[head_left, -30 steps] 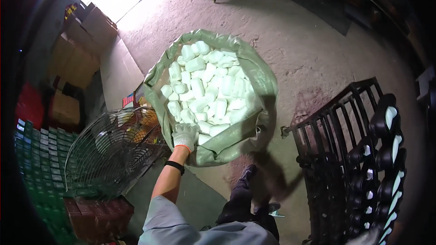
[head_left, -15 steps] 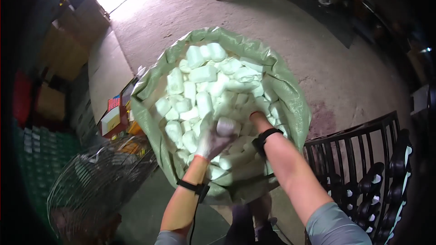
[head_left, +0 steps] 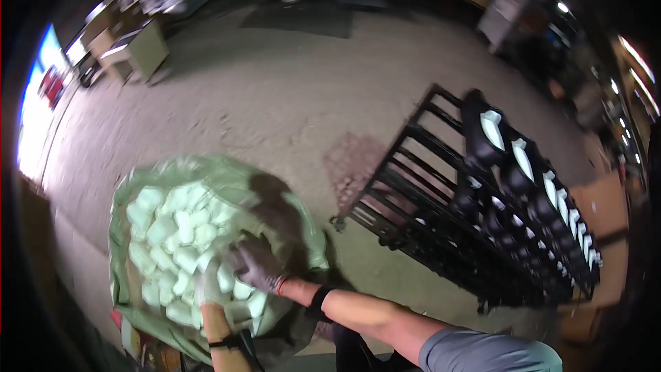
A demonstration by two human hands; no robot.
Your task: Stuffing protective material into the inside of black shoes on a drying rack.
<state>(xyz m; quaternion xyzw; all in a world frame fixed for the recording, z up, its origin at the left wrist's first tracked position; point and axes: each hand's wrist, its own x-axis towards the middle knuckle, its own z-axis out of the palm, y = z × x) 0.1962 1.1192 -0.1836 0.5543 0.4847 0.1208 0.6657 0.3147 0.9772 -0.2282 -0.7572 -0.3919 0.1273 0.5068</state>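
Note:
A large pale green woven sack [head_left: 313, 234] stands open in front of me, filled with white, rounded, roll-like pieces [head_left: 165, 227]. Both my hands wear thin light gloves and are over the right part of the heap. My left hand [head_left: 211, 286] reaches down among the pieces, its fingers smeared by motion and hard to separate from the white around them. Just right of it, my right hand [head_left: 256, 263] is above the pile in shadow, fingers apart, with no piece visible in it. A white piece [head_left: 226, 278] lies between the two hands.
To the right stands a black metal rack [head_left: 406, 172] bearing rows of black rounded parts [head_left: 482, 138] with white inserts. Cardboard [head_left: 602, 207] is beyond it. A pale desk-like cabinet [head_left: 141, 52] stands at the far left, and a dark mat [head_left: 299, 21] lies on the far floor.
My view has swung right, so the sack now sits lower left and the rack shows more fully. My right hand, earlier sunk among the pieces, has come up out of them.

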